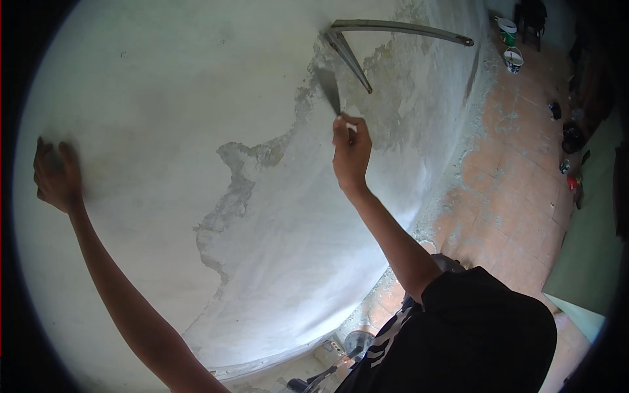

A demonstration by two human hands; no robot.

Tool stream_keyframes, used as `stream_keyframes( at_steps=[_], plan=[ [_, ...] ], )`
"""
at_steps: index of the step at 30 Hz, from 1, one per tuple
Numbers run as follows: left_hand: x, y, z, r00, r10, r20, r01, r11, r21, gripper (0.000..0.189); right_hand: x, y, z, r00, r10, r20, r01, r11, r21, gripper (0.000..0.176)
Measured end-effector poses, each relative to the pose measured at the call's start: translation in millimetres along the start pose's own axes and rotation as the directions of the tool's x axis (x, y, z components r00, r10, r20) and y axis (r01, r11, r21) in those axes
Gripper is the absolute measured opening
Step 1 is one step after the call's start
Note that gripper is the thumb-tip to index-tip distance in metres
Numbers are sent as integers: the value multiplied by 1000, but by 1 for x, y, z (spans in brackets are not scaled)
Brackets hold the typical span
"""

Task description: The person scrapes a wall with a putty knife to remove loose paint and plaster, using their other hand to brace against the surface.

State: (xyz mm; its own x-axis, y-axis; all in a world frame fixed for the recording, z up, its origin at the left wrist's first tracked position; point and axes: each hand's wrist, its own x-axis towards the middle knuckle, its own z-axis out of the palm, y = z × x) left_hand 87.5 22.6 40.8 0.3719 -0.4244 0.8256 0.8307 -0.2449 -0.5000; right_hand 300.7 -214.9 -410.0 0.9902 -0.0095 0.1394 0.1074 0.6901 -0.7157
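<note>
My right hand point(351, 154) grips the handle end of a putty knife point(329, 88). Its blade points up the picture and lies against the wall point(164, 85), beside a rough edge of peeled plaster point(252, 154). The blade is slightly blurred. Just above it, a metal bracket point(403, 28) with two arms is fixed to the wall. Far to the left, my left hand point(57, 173) rests on the pale wall with its fingers apart; nothing shows in its grasp. Most of the knife's handle is hidden in my right fingers.
Down the right side runs a tiled floor point(504, 190) strewn with plaster bits along the wall's foot. Two buckets, one green and white point(507, 33) and one white point(514, 60), stand at the far end near a dark chair point(531, 23). A greenish panel point(586, 242) lies at right.
</note>
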Motion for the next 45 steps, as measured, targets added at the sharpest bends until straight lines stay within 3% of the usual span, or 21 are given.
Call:
stream_keyframes(
  at_steps=[1,5,7,10,12,15,21,23,27,29,30,32,34,37,42,44,45],
  plan=[
    [1,0,2,1000,-10,-2,10,1000,-4,50,-6,6,-5,999,-48,25,52,987,-154,21],
    [-1,-4,2,1000,5,14,-5,1000,-14,50,-47,30,-24,997,-62,56,77,944,-320,21],
    [0,-3,1,1000,16,11,-16,1000,-8,50,-61,40,-28,963,-132,233,214,903,-373,20],
    [1,-5,5,1000,-6,20,7,1000,-30,50,-69,46,-25,966,-74,247,171,902,-397,19],
    [1,-13,10,998,59,-4,-59,998,-16,48,-67,47,-20,963,-101,248,195,900,-389,18],
    [0,-17,14,999,41,10,-41,998,-41,46,-66,43,-16,964,8,264,106,905,-413,17],
    [3,-25,18,996,84,-6,-84,995,-62,46,-47,21,10,976,-49,213,134,904,-405,19],
    [3,-27,17,996,87,6,-87,996,-23,47,-27,0,29,987,-107,120,135,957,-258,19],
    [6,-18,12,999,43,26,-41,997,-62,50,-25,14,22,984,-123,131,152,959,-241,19],
    [5,-19,13,999,49,21,-48,997,-55,50,-53,41,4,949,-288,127,314,885,-343,18],
    [6,-21,13,998,68,13,-67,996,-53,51,-63,46,-1,949,-284,133,313,888,-338,18],
    [7,-23,13,997,73,12,-73,997,-28,51,-78,53,-5,971,-128,204,197,910,-366,18],
    [7,-23,17,997,78,18,-78,997,-7,51,-58,36,7,969,-158,190,220,901,-374,18],
    [7,-31,21,996,94,4,-94,995,16,52,-48,9,16,976,0,219,67,952,-300,17],
    [7,-27,19,997,75,21,-75,997,-13,54,-88,44,-6,955,-107,275,216,889,-404,14],
    [6,-28,21,997,75,28,-75,997,-7,54,-84,30,-2,965,52,256,60,909,-411,11],
    [6,-31,22,997,70,23,-70,998,-2,54,-86,32,0,963,57,262,37,941,-338,10]
  ],
)
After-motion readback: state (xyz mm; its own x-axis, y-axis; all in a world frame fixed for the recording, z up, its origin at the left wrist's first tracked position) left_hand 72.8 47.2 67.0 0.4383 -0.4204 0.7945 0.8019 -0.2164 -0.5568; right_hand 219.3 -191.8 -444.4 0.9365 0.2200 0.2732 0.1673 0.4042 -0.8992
